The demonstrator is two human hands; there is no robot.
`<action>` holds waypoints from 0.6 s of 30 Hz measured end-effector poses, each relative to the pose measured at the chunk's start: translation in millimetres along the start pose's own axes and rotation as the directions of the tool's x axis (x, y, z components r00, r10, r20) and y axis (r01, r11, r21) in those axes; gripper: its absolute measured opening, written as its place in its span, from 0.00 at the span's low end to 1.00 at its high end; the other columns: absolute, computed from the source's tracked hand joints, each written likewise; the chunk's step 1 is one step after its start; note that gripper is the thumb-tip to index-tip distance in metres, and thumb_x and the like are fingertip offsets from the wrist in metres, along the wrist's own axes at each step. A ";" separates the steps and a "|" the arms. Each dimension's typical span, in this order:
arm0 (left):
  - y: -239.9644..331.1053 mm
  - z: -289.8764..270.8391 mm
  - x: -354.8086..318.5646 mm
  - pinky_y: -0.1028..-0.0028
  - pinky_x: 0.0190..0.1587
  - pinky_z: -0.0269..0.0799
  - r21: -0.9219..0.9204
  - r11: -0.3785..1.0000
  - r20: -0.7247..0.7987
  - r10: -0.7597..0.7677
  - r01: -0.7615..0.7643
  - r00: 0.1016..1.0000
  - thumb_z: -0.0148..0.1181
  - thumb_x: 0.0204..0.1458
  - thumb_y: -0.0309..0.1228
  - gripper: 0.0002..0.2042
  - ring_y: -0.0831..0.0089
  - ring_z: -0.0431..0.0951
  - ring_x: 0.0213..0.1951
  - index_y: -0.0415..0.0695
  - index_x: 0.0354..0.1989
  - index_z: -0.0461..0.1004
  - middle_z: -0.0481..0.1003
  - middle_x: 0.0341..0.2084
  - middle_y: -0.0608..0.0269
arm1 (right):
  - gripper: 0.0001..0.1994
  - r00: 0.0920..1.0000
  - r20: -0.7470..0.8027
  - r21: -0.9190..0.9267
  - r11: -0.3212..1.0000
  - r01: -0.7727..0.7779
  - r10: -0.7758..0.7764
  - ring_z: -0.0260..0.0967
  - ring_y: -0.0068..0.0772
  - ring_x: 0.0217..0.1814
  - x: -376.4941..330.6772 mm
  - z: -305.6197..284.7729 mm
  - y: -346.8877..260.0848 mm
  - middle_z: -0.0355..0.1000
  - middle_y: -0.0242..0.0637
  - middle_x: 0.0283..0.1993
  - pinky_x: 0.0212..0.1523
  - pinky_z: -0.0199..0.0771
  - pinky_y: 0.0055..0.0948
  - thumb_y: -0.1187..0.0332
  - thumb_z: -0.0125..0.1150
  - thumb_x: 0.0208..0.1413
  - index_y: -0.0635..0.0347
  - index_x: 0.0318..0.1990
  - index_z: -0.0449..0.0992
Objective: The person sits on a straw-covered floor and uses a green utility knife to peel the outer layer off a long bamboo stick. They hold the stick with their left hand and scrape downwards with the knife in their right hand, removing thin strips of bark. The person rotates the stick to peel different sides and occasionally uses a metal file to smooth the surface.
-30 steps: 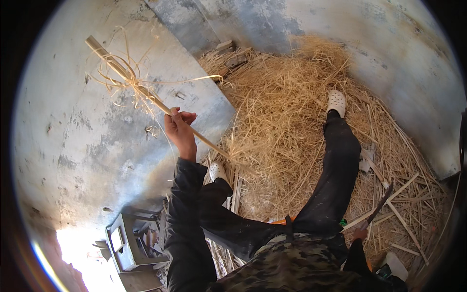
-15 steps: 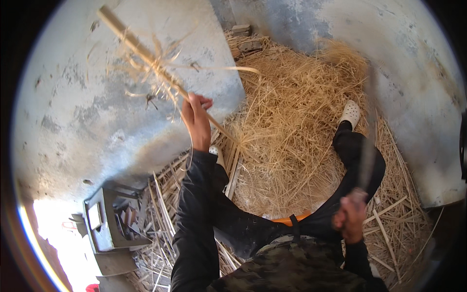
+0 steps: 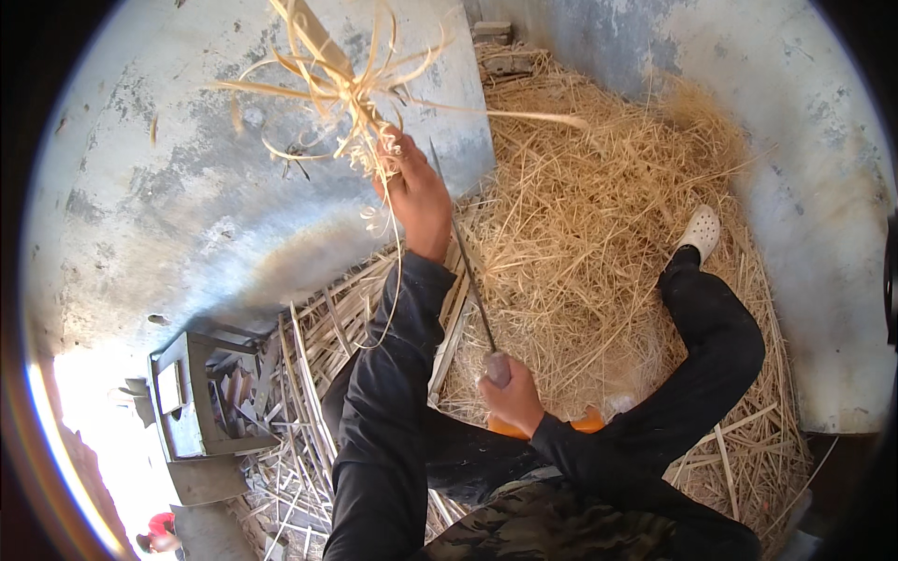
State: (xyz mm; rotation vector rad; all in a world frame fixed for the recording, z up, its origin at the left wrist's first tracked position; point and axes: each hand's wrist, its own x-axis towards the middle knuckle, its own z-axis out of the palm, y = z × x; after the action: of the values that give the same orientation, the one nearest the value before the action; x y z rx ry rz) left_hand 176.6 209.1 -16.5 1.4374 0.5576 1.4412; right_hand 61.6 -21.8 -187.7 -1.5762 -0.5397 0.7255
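My left hand (image 3: 418,198) is raised and grips a pale wooden stick (image 3: 313,35) with curled shavings (image 3: 360,98) hanging off it. The stick points up and away toward the grey wall. My right hand (image 3: 512,400) is lower, near my lap, closed on the handle of a long thin knife (image 3: 465,262). Its blade runs up toward my left hand and lies close beside the stick. My black sleeves come up from the lower edge.
A big heap of straw-coloured shavings (image 3: 599,224) covers the floor ahead. My leg in black trousers ends in a white shoe (image 3: 701,231). A grey metal box (image 3: 201,402) and split sticks (image 3: 309,374) lie at the left. Concrete walls (image 3: 168,206) stand around.
My left hand lifted the stick higher and nearer. My right hand came in from the right with the knife and set its blade beside the stick.
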 end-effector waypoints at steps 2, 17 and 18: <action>-0.2 5.0 3.0 0.81 0.19 0.49 -0.072 0.994 -0.005 0.086 -0.087 0.996 0.43 0.64 0.47 0.17 0.86 0.55 0.18 0.47 0.29 0.64 0.56 0.16 0.76 | 0.11 0.997 -0.060 -0.095 0.995 -0.045 0.039 0.69 0.44 0.21 6.9 -6.5 46.1 0.66 0.45 0.21 0.27 0.68 0.42 0.71 0.57 0.47 0.68 0.36 0.71; 58.1 27.5 41.2 0.83 0.23 0.59 -0.080 0.980 0.328 -0.145 0.181 0.933 0.46 0.62 0.50 0.19 0.84 0.63 0.20 0.48 0.26 0.66 0.61 0.16 0.73 | 0.09 0.782 0.281 0.304 0.721 -0.623 0.557 0.60 0.25 0.11 29.9 -71.8 36.2 0.62 0.31 0.15 0.14 0.63 0.30 0.68 0.61 0.54 0.61 0.28 0.67; 40.6 26.2 42.2 0.84 0.22 0.59 -0.211 0.955 0.314 -0.137 0.210 0.939 0.49 0.62 0.45 0.15 0.86 0.64 0.20 0.48 0.30 0.68 0.62 0.17 0.74 | 0.09 0.756 0.302 0.313 0.689 -0.653 0.580 0.61 0.25 0.11 32.8 -72.0 27.0 0.63 0.31 0.15 0.14 0.63 0.30 0.68 0.60 0.54 0.60 0.28 0.68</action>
State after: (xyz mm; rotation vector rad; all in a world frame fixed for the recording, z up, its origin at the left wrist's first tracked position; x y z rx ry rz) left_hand 196.2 220.6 43.4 1.3394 0.2993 1.0852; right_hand 134.2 -52.1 -215.8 -1.2902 0.0604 1.4157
